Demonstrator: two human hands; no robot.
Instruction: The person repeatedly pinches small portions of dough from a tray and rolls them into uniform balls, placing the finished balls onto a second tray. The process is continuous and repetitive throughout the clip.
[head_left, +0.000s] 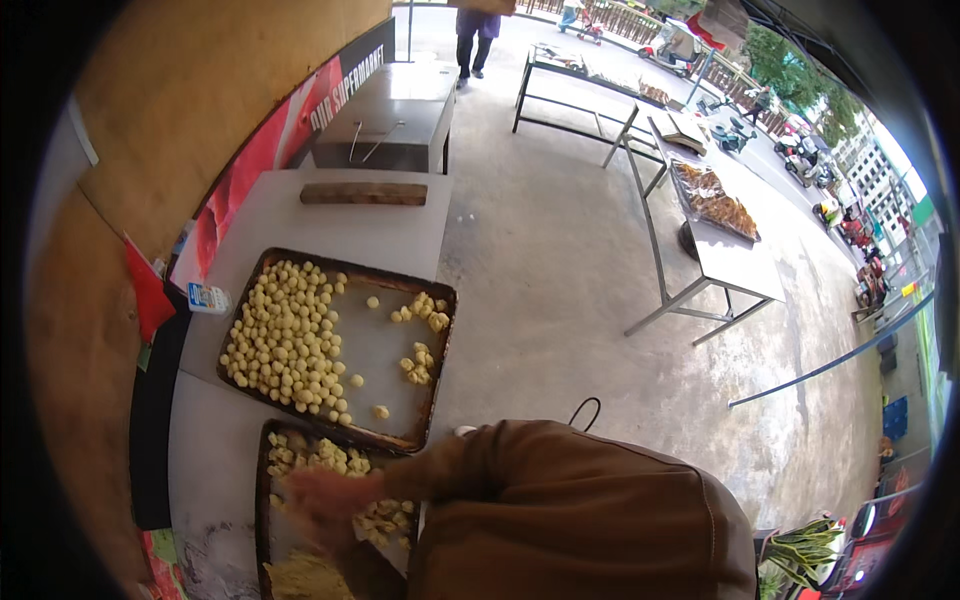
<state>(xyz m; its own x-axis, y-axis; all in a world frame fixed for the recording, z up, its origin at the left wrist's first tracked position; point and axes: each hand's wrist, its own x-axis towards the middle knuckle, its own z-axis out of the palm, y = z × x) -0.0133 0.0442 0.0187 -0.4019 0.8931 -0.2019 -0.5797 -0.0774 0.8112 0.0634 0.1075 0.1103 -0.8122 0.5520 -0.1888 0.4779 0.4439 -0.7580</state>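
My left hand (334, 491) is blurred above the lower dark metal baking tray (264, 517), among small dough pieces (334, 456). Just below it, my right hand (326, 525) is partly covered and also blurred; the two hands are close together or touching. Whether dough lies between them cannot be told. A flat mass of yellow dough (307, 576) lies at the bottom of this tray. The upper baking tray (337, 268) holds many round dough balls (289, 330) on its left side. A few rougher dough lumps (424, 311) lie along its right side.
On the white worktop (360, 232) lie a wooden block (364, 194) and a small white container (208, 298). A metal box-like unit (390, 112) stands beyond. To the right, tables hold a wrapped tray of browned food (716, 199). Another person (476, 37) stands at the top.
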